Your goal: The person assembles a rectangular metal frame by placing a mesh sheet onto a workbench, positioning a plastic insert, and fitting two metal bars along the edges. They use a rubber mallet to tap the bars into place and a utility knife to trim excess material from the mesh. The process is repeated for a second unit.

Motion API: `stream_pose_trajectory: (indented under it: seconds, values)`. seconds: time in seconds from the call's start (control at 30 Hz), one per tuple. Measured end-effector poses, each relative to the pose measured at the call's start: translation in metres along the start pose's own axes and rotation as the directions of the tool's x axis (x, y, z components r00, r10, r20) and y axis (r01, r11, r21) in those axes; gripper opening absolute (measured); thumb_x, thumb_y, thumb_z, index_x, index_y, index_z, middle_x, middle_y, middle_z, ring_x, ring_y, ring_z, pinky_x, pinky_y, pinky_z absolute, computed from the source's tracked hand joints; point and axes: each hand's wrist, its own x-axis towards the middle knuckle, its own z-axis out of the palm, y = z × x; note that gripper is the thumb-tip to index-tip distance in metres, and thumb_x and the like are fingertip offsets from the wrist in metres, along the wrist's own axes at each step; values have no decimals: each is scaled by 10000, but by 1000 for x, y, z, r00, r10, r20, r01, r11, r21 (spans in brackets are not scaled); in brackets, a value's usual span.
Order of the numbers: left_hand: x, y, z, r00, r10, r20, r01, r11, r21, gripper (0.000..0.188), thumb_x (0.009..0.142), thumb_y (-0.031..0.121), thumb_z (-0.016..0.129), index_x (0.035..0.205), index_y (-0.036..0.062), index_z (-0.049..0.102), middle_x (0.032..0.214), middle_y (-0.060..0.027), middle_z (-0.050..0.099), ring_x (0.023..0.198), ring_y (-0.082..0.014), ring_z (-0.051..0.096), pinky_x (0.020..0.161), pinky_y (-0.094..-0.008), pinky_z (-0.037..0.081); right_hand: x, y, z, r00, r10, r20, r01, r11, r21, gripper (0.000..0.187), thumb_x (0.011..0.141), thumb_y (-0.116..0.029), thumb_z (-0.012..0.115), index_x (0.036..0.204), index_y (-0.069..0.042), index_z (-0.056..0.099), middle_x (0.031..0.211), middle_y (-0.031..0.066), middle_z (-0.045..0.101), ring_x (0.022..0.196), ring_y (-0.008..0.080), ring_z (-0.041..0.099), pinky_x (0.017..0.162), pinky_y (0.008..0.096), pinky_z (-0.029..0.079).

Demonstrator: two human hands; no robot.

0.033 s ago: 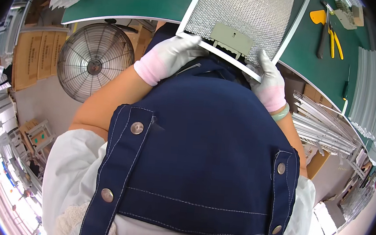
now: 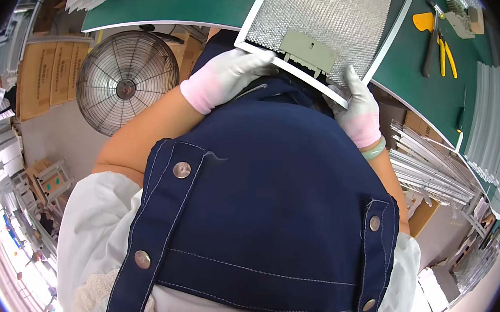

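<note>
1 pc. framed mesh panel, pinched at near corners by L hand & R hand, fingers part-curled; grey-green plate seen betw. grips

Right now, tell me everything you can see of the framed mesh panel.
The framed mesh panel is flat, silvery and metallic-looking, with a slim white frame. It overhangs the green table, its far edge out of view. The left hand grips the near bar's left part; the right hand, its near right corner. A grey-green plate overlaps the near mesh.
</note>
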Motion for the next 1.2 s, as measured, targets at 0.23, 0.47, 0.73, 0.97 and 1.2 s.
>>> stream_pose_trajectory:
  seconds: [0.23, 0.47, 0.73, 0.97, 1.2]
  values:
    - [20, -8, 20, 947, -171, -272, 158, 985, -67, 337, 967, 256, 640, 1159, -21, 647, 1092, -107, 668, 1046, -212, 615, 961, -338, 494, -4, -3, 10, 1000, 9, 14, -9, 1000, -17, 362, 968, -319, 647, 1180, -37, 564, 1088, 62, 581, 965, 223, 607, 856, 391, 530]
    - [21, -9, 18, 930, -194, -313, 156, 977, -143, 281, 966, 196, 634, 1127, -34, 651, 1098, -116, 667, 1064, -212, 609, 994, -341, 478, -5, -5, 13, 999, 46, 4, -45, 998, -53, 402, 977, -323, 628, 1229, -21, 547, 1159, 78, 579, 1053, 241, 610, 898, 403, 517]
    - [7, 5, 0, 997, 23, -80, -44, 963, -267, 421, 1015, 235, 559, 1325, -45, 502, 1225, -159, 620, 1199, -250, 561, 1107, -388, 392, -3, -7, 6, 991, 72, 109, -69, 997, -32, 336, 981, -265, 614, 1179, 4, 579, 1082, 94, 637, 946, 219, 650, 840, 353, 540]
    - [7, 21, 0, 879, -26, -476, 109, 983, 148, 343, 1012, 230, 561, 1211, -49, 555, 1122, -96, 633, 1013, -165, 623, 917, -303, 524, 6, -12, -15, 934, 204, 292, -179, 978, -111, 194, 952, -107, 566, 988, 48, 677, 917, 86, 690, 859, 150, 659, 781, 292, 544]
    - [5, 35, -8, 968, -105, -228, 149, 972, 183, 313, 1015, 237, 552, 1165, -36, 582, 1027, -68, 653, 956, -123, 626, 838, -269, 514, 1, -12, -23, 934, 199, 296, -159, 975, -153, 204, 969, -115, 558, 1003, 60, 657, 922, 82, 677, 871, 138, 640, 788, 295, 533]
